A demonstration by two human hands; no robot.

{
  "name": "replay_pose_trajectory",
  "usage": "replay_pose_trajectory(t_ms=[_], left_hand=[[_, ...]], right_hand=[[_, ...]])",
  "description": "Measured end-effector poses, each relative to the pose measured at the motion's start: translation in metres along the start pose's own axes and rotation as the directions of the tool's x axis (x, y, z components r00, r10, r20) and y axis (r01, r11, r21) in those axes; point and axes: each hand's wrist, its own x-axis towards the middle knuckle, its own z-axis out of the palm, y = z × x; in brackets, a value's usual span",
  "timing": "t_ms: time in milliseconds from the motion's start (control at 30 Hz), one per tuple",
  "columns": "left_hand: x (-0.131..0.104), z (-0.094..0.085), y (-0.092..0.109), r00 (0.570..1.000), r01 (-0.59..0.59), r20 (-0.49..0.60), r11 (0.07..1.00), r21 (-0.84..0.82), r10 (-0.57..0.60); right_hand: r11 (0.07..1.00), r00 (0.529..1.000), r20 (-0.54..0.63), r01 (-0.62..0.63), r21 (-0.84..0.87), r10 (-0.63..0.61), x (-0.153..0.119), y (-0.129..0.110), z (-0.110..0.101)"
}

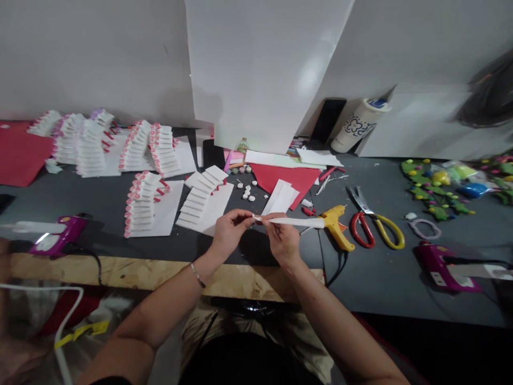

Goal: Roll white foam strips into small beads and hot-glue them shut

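Observation:
My left hand [231,231] and my right hand [285,241] are close together above the table's front part. A narrow white paper strip [302,221] runs between them, and its long end sticks out to the right towards the yellow glue gun [335,227]. My left fingertips pinch the small curled end of the strip. Close by, my right thumb and fingers are closed on it. Small white balls [247,193] lie just beyond my hands. Flat white paper strips [280,198] rest on a red sheet [308,179] past my right hand.
To the left stand rows of white folded pieces with pink edges [144,206] on white cards. Scissors [366,216] with red and yellow handles lie right of the glue gun. Purple glue guns [60,235] sit at both sides. A white tumbler [356,128] leans near the wall.

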Motion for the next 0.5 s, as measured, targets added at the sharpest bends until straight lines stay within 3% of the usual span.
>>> replay_pose_trajectory(t_ms=[133,500], left_hand=[[-0.0004,0.0003,0.0015,1.000,0.014,-0.004,1.000,-0.009,-0.015],[-0.0020,0.0013,0.0049,0.998,0.030,0.056,0.999,-0.041,-0.027]], right_hand=[[0.995,0.997,0.002,-0.071,0.076,0.071,0.0005,0.0005,0.0002],[0.988,0.990,-0.031,-0.135,0.076,0.138,0.0028,-0.0016,-0.0025]])
